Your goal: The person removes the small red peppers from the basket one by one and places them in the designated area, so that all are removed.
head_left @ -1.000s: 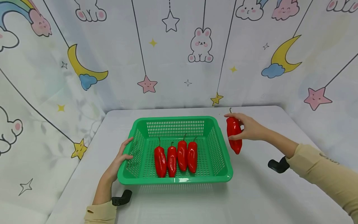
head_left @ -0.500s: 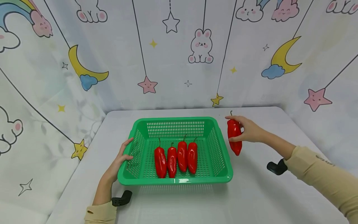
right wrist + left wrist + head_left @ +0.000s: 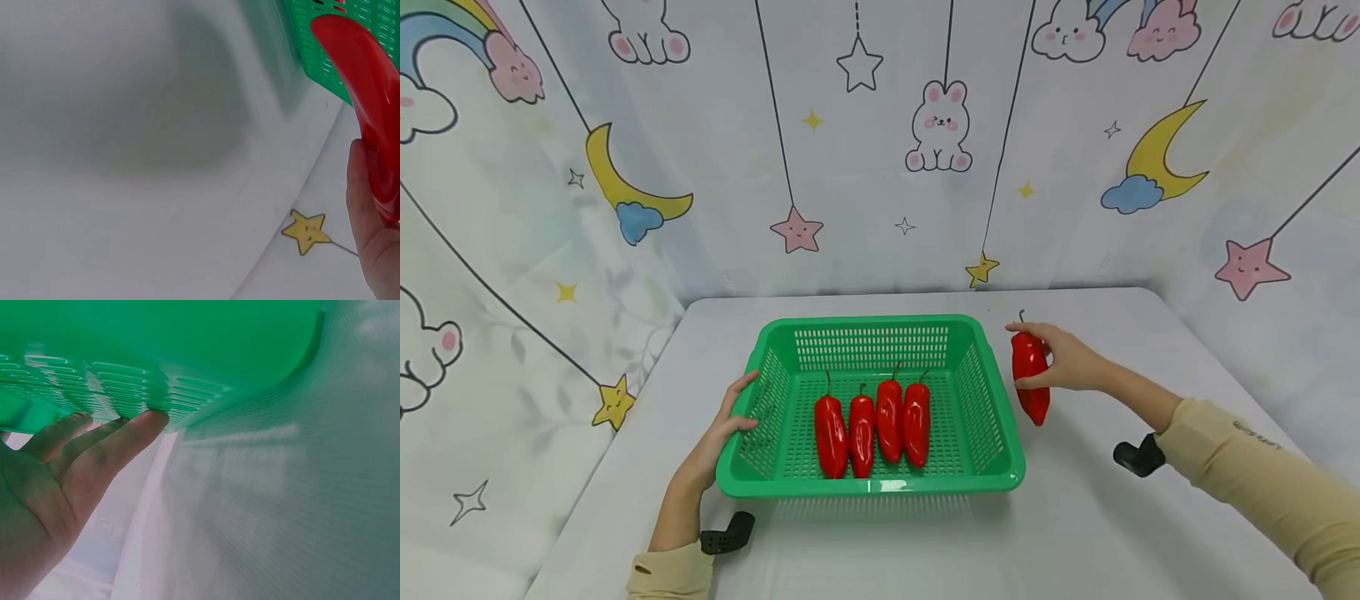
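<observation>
My right hand [image 3: 1067, 357] holds a glossy red chili pepper [image 3: 1028, 375] upright, stem at the top, beside the right side of a green plastic basket [image 3: 868, 486]. Thumb and fingers grip it from the right; in the right wrist view the pepper [image 3: 369, 81] curves up past my fingers. At the basket's left rim, my left hand [image 3: 718, 433] grips with thumb and a finger laid over the edge. Seen in the left wrist view, its other fingers [image 3: 125, 440] press the slotted outer wall. Several red chili peppers [image 3: 889, 421] lie side by side inside the basket, stems pointing away.
A white-covered table [image 3: 940, 554] bears the basket. Behind it hangs a white curtain [image 3: 850, 167] printed with bunnies, stars and moons. Each wrist carries a black camera mount [image 3: 727, 533].
My right hand has lowered slightly with the pepper in its grip, staying right of the basket. The left hand, basket and peppers inside hold their places.
</observation>
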A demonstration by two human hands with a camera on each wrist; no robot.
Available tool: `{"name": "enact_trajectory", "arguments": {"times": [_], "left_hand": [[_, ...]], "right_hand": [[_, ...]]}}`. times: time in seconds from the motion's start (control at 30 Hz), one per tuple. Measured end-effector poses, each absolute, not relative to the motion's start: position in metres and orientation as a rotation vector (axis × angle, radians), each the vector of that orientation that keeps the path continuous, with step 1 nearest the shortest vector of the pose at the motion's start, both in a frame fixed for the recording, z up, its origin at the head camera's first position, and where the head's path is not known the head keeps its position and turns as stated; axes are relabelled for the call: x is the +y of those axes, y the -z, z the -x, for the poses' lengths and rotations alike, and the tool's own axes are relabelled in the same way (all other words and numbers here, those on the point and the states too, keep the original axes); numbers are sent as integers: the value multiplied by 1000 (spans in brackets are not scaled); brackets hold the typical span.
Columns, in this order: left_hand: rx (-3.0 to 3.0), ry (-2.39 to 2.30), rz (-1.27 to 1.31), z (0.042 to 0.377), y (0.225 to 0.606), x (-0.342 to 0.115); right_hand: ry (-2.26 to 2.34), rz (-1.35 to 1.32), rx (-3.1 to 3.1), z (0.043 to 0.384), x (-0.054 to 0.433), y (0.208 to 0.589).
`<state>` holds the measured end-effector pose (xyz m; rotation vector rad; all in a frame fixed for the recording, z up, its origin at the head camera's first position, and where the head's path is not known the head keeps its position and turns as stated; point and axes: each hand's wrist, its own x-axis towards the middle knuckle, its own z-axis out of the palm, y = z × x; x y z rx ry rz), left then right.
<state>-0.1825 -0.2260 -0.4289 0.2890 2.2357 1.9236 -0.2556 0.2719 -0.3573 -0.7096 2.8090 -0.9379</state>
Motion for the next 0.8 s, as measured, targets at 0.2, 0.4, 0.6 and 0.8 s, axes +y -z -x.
{"name": "enact_trajectory", "arguments": {"times": [0.2, 0.4, 0.6, 0.8], "left_hand": [[2233, -1925, -294, 182, 429, -226], [2237, -1917, -296, 182, 429, -226], [2224, -1926, -294, 182, 429, -226], [2238, -1925, -299, 183, 429, -226]], "right_hand": [[946, 695, 2800, 257, 273, 366], [948, 684, 2800, 258, 273, 372], [940, 704, 2791, 260, 273, 378], [917, 704, 2776, 263, 275, 384]]}}
